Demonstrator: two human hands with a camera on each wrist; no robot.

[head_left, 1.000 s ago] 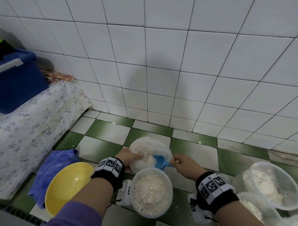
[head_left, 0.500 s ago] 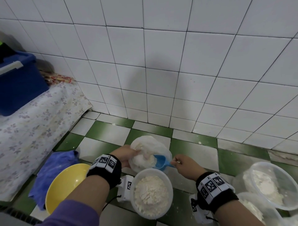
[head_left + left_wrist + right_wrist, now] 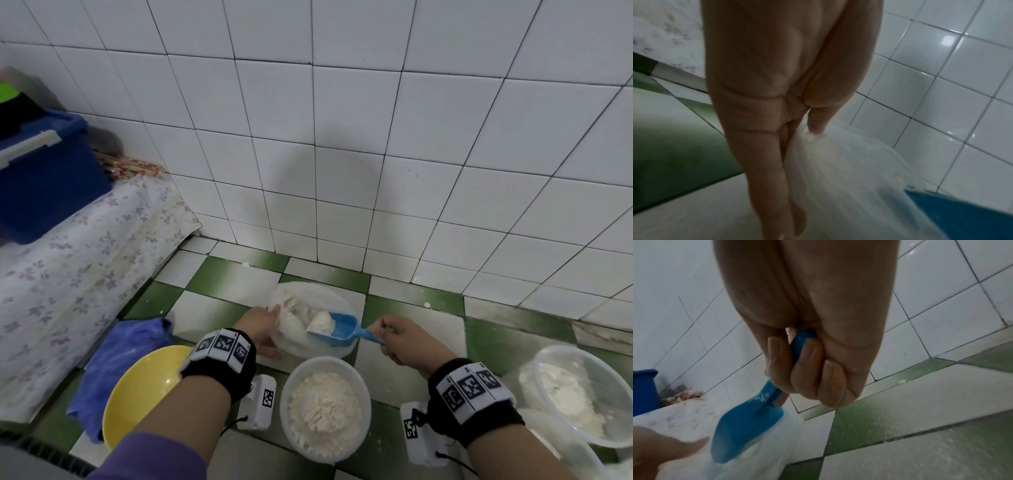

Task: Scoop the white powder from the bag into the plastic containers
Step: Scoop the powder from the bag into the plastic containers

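A clear plastic bag [image 3: 301, 301] of white powder lies on the green-and-white floor near the wall. My left hand [image 3: 262, 325] pinches the bag's rim on its left side; the same bag [image 3: 838, 170] shows under the left hand [image 3: 797, 121] in the wrist view. My right hand [image 3: 400, 337] grips the handle of a blue scoop [image 3: 337, 329], whose bowl holds a lump of powder over the bag's mouth. The right wrist view shows the right hand [image 3: 807, 366] curled round the scoop [image 3: 748, 423]. A round plastic container [image 3: 325, 409], nearly full of powder, stands just in front of the bag.
A yellow bowl [image 3: 137, 390] and a blue cloth [image 3: 120, 353] lie at the left. More powder-filled containers [image 3: 579, 390] stand at the right. A flowered cloth [image 3: 68, 267] covers a ledge with a blue bin [image 3: 44, 178]. The tiled wall [image 3: 342, 154] rises close behind the bag.
The scoop has come up out of the bag's powder with a lump in its bowl. My left hand has kept its hold on the bag's rim and pulled it open a little wider.
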